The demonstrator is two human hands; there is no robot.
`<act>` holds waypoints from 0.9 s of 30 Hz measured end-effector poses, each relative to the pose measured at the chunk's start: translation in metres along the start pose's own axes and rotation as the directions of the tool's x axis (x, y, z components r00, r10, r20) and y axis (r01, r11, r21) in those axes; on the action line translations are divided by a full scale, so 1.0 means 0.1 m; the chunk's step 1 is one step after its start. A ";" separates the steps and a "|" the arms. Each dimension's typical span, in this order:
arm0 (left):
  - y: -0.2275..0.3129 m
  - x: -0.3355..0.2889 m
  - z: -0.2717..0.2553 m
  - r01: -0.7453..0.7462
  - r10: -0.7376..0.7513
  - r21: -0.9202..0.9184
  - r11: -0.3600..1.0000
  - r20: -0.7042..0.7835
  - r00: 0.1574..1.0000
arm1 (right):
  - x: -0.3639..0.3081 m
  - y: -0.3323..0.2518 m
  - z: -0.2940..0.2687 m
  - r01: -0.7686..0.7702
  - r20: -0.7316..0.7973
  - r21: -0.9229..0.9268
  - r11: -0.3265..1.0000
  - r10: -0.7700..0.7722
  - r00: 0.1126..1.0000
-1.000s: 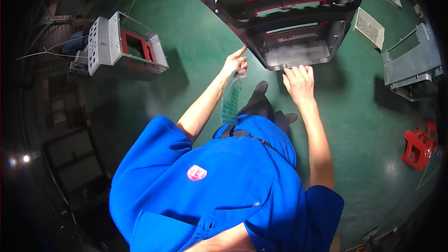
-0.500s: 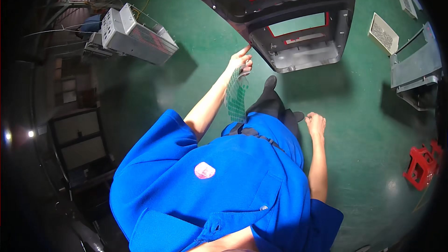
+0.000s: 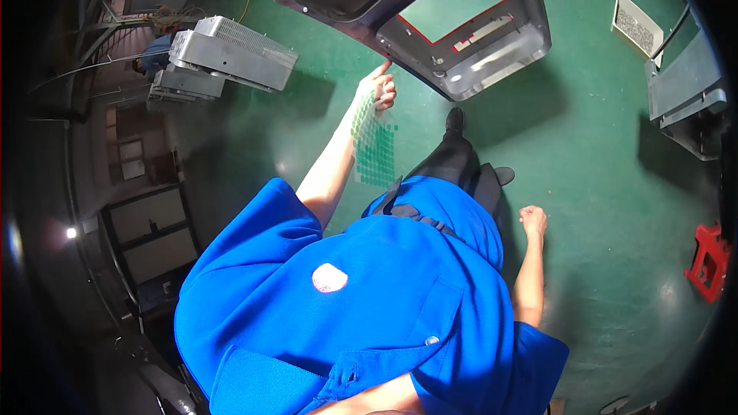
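Observation:
My left hand [image 3: 377, 91] has its fingers curled around the top of a thin clear sheet of round green stickers [image 3: 375, 154], which hangs down beside my forearm. Its index finger reaches out to the lower left edge of a large dark shell panel [image 3: 492, 54] with rectangular openings edged in red. The finger seems to touch that edge. My right hand [image 3: 533, 220] hangs low at my right side, away from the panel, its fingers curled with nothing visible in them.
Grey metal housings [image 3: 238, 54] stand at the far left. On the right are a pale tray of small parts [image 3: 636, 27], a grey machine panel [image 3: 684, 81] and a red stool [image 3: 707, 263]. A dark framed cabinet [image 3: 150, 234] is at the left.
The panel now appears farther left and turned, showing more of its larger opening. My left hand stays at its edge, with the sheet flatter to view. My right hand is slightly lower and farther right.

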State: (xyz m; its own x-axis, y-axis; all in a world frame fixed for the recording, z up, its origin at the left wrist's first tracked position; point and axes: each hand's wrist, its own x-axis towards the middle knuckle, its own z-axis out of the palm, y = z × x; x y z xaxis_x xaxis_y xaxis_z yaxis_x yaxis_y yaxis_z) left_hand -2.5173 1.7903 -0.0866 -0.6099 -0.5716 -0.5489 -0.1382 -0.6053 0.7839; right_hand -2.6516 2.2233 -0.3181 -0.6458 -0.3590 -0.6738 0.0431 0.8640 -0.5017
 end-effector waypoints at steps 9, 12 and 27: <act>-0.08 0.12 0.07 -0.051 0.056 -0.069 0.996 0.073 0.996 | 0.15 0.37 0.24 0.078 0.049 0.128 0.989 -0.085 0.995; -0.08 0.03 0.23 -0.040 0.040 -0.049 0.998 -0.003 0.999 | 0.12 0.32 0.15 0.067 0.052 0.076 0.995 -0.071 0.996; -0.15 -0.01 0.46 -0.037 0.032 -0.121 0.992 -0.040 0.999 | 0.09 0.27 -0.23 0.039 0.069 0.039 0.998 -0.042 0.997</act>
State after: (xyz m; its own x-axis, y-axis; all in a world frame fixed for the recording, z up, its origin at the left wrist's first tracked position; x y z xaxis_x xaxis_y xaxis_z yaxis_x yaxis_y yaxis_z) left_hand -2.5500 1.8253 -0.0841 -0.5825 -0.6125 -0.5344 -0.0203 -0.6462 0.7629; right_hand -2.6734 2.2515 -0.3254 -0.5929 -0.4184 -0.6881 0.0473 0.8349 -0.5484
